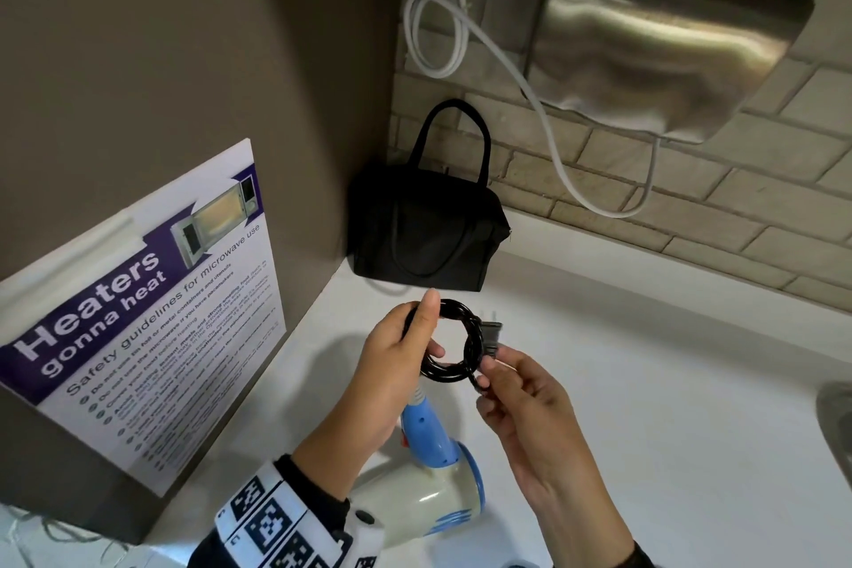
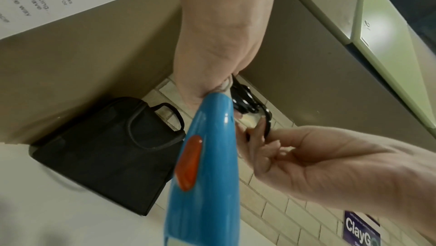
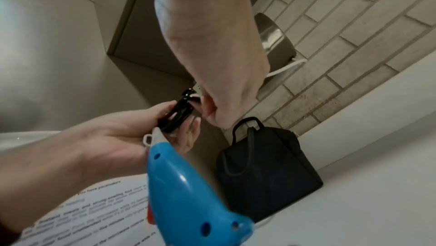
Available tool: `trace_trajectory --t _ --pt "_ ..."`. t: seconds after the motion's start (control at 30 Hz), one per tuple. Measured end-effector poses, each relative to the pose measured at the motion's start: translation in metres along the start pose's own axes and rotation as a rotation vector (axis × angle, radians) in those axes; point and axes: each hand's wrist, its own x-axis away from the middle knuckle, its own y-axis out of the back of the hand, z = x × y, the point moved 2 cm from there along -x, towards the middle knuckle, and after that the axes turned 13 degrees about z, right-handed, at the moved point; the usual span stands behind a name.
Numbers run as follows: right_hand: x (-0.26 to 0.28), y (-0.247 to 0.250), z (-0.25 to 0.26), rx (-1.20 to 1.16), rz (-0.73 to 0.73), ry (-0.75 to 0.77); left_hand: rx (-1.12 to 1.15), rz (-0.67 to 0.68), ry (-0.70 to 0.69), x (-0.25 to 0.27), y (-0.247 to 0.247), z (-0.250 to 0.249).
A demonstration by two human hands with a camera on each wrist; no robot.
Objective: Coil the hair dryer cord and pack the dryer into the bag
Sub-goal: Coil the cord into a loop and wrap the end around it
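Nearly done with the coiling, we judge: nearest us the dryer hangs below our hands over the counter, and above it the cord sits in a tight loop. Our left hand grips that loop, thumb over its top; our right hand pinches the cord just below the plug, seemingly tucking the end through, though the knot is blurred. Next we must secure that end without loosening the coil. Farther back, the bag stands in the corner, apparently closed.

Dryer nozzle behind left wrist
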Motion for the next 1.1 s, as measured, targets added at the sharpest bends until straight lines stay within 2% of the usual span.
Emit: trace_trajectory --t 0.1,0.17,0.33,0.47,0.57,0.67,0.77,0.87,1.03,1.1 --pt "0.003 -0.001 0.002 0.259 0.085 -0.053 -0.025 0.003 -0.002 0.001 -0.003 0.001" --pt "0.005 -0.003 0.004 0.328 0.124 -0.076 -0.021 -0.023 -0.001 0.000 -0.006 0.001" --pt "0.008 -0.004 0.008 0.362 0.210 -0.048 -0.040 -0.060 0.065 -0.002 -0.008 -0.001" --pt "0.006 -0.003 0.007 0.388 0.241 -0.026 0.037 -0.018 0.165 -0.003 -0.009 0.001" --pt "0.004 -0.003 0.006 0.409 0.263 -0.003 0.207 -0.013 0.245 -0.004 -0.009 0.001" --pt "0.001 -0.004 0.008 0.302 0.277 0.050 0.293 0.049 0.209 -0.001 -0.010 -0.002" --pt "-0.001 -0.006 0.010 0.331 0.274 0.089 0.174 0.090 0.161 0.001 -0.012 -0.004" --pt "0.002 -0.005 0.015 0.366 0.254 0.103 0.080 0.068 0.116 0.000 -0.012 -0.004" --pt "0.014 -0.013 0.017 0.277 0.248 0.083 0.074 0.003 0.054 -0.002 -0.009 -0.001" --pt "0.015 -0.017 0.013 0.356 0.189 0.126 0.064 0.028 0.021 -0.002 -0.011 0.001"
